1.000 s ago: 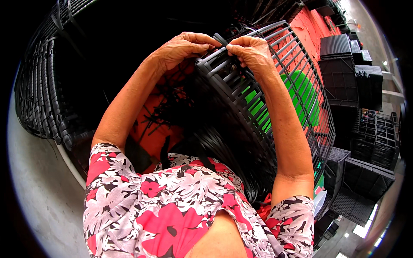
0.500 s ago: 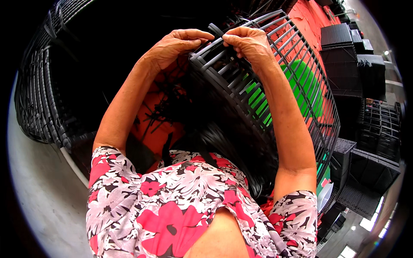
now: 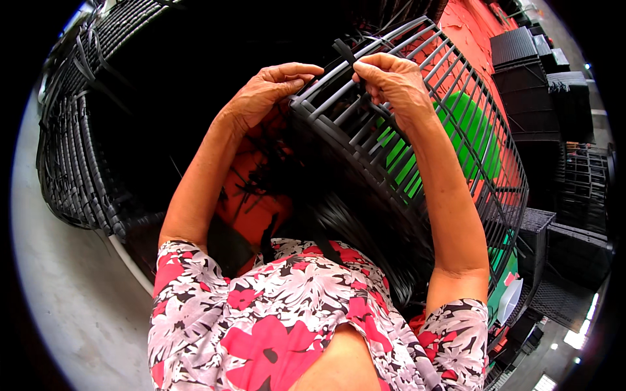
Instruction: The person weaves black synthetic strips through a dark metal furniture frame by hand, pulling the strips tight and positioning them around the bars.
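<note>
A black frame [image 3: 339, 133] of parallel slats and rails leans in front of me, its near corner between my hands. My right hand [image 3: 394, 81] pinches a flat black strip [image 3: 343, 50] at the rail near that corner; the strip's end sticks up past my fingertips. My left hand [image 3: 267, 94] is at the corner's outer side, thumb and fingers drawn together with the index finger reaching to the rail. Whatever lies between the left fingers is hidden. Below the frame, a bundle of loose black strips [image 3: 365, 241] lies by my body.
A large black woven piece [image 3: 81, 163] stands on the left above the grey floor [image 3: 78, 280]. Behind the slats show a red-orange surface [image 3: 466, 32] and a green rounded shape [image 3: 473, 130]. Dark woven furniture pieces [image 3: 521, 85] are stacked at the right. A white object [image 3: 510, 300] is lower right.
My right hand has moved slightly right and down, with the strip now standing between its fingertips. The left hand stays beside the frame's corner. The whole view has shifted a little.
</note>
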A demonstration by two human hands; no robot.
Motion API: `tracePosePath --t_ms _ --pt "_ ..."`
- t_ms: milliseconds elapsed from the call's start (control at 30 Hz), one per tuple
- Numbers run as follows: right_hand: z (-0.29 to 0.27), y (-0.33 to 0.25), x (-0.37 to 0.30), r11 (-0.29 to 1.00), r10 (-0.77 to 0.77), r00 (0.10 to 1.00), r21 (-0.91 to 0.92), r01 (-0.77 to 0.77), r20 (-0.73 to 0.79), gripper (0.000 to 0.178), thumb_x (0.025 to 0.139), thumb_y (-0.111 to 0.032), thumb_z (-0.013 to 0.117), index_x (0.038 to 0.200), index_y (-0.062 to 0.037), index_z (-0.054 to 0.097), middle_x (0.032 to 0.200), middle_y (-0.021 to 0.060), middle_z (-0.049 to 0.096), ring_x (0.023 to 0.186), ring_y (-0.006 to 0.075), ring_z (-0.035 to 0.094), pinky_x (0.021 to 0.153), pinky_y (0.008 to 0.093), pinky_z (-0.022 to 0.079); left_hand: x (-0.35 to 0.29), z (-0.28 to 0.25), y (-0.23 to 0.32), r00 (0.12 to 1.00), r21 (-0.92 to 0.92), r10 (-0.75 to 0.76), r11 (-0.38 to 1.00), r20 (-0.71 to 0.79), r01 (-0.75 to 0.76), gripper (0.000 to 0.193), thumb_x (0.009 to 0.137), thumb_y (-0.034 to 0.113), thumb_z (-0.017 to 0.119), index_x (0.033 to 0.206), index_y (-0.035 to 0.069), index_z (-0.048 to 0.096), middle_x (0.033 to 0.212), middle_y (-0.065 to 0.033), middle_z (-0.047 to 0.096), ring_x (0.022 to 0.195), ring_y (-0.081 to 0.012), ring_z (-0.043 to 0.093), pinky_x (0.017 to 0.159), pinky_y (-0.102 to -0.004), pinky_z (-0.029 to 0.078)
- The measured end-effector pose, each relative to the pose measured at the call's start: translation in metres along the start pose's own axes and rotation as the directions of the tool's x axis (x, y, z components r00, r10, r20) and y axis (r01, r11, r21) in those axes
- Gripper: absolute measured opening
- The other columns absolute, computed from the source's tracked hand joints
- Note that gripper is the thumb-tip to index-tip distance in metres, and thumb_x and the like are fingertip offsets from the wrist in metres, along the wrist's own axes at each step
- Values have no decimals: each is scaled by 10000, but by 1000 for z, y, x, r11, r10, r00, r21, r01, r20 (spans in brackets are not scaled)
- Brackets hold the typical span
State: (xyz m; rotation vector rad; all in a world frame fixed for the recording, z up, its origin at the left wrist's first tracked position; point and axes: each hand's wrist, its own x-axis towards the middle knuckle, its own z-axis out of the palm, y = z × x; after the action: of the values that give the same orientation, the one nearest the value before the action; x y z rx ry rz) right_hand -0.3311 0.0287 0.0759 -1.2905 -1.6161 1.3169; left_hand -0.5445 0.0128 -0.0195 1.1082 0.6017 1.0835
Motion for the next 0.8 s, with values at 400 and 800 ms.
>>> tracePosePath --t_ms 400,800 --pt "-6 0 -22 997 -26 1000 73 27 -13 170 864 -182 641 931 -26 636 763 26 638 518 32 480 434 166 378 -9 -5 8 989 170 98 982 -113 -78 230 912 135 545 1101 39 633 945 -45 658 881 -115 604 837 -241 482" --pt "10 -1 0 996 -10 1000 85 11 -11 155 835 -113 657 950 -10 650 739 35 641 546 37 520 469 165 425 -29 -25 15 993 330 30 944 -110 8 73 835 101 634 837 34 663 749 32 602 718 -48 538 697 -198 452"
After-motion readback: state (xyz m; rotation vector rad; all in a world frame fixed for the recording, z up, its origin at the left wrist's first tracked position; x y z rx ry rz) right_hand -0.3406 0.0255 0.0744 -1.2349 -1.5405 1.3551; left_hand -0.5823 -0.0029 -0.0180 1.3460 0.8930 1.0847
